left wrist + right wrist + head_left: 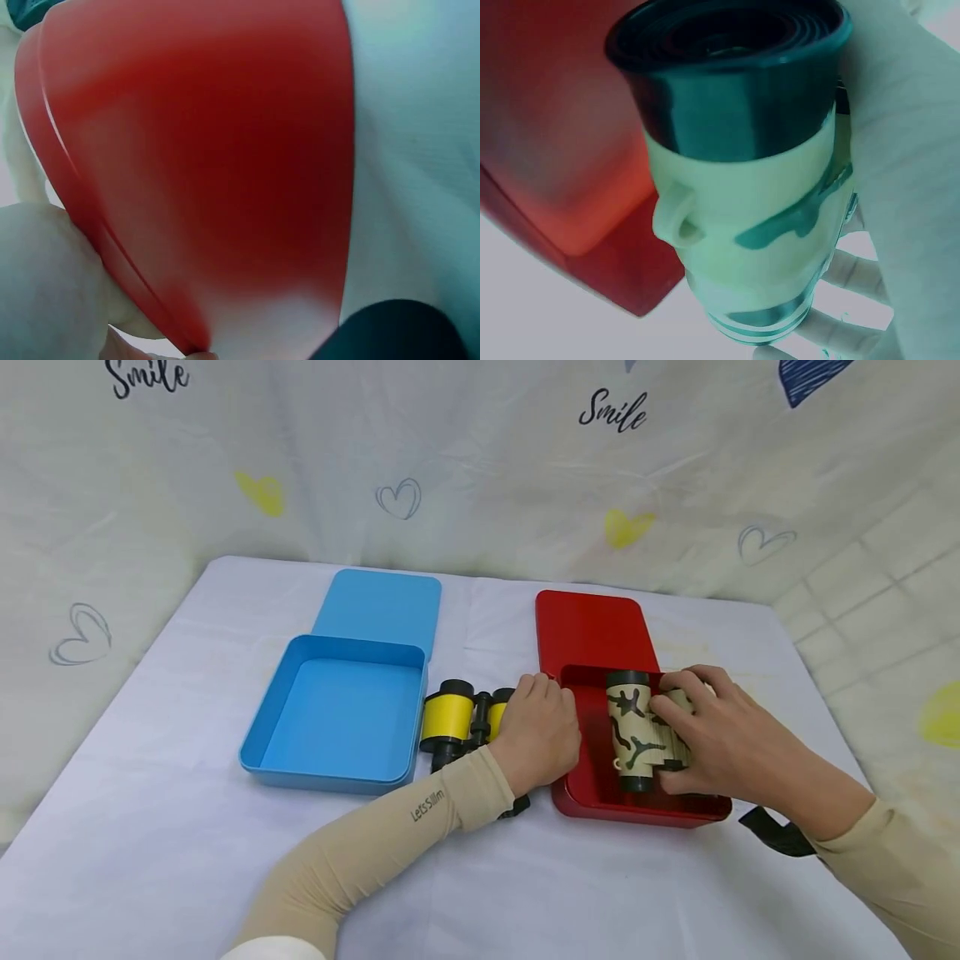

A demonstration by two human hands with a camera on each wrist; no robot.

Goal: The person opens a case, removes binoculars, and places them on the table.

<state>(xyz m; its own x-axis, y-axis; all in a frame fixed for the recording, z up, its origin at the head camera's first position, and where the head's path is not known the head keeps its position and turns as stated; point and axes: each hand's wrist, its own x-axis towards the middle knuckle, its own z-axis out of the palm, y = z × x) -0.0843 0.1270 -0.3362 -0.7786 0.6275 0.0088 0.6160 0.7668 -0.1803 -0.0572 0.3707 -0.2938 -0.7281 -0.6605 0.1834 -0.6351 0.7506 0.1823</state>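
Camouflage-patterned binoculars [633,731] with black ends lie in or just over the red box [570,797]. My right hand [708,731] grips them from the right side, fingers over the far barrel and thumb at the near edge. In the right wrist view one eyepiece of the binoculars [727,97] and a small strap loop show up close. My left hand [536,727] holds the left wall of the red box, its fingers curled at the rim. Under the left forearm, yellow and black binoculars [450,714] are partly hidden.
An open blue box [258,727] stands at the left, its blue lid [382,602] laid back behind it. The red lid [596,627] lies behind the red box. Everything sits on a white-covered table [135,793], with a printed cloth [495,468] hanging behind.
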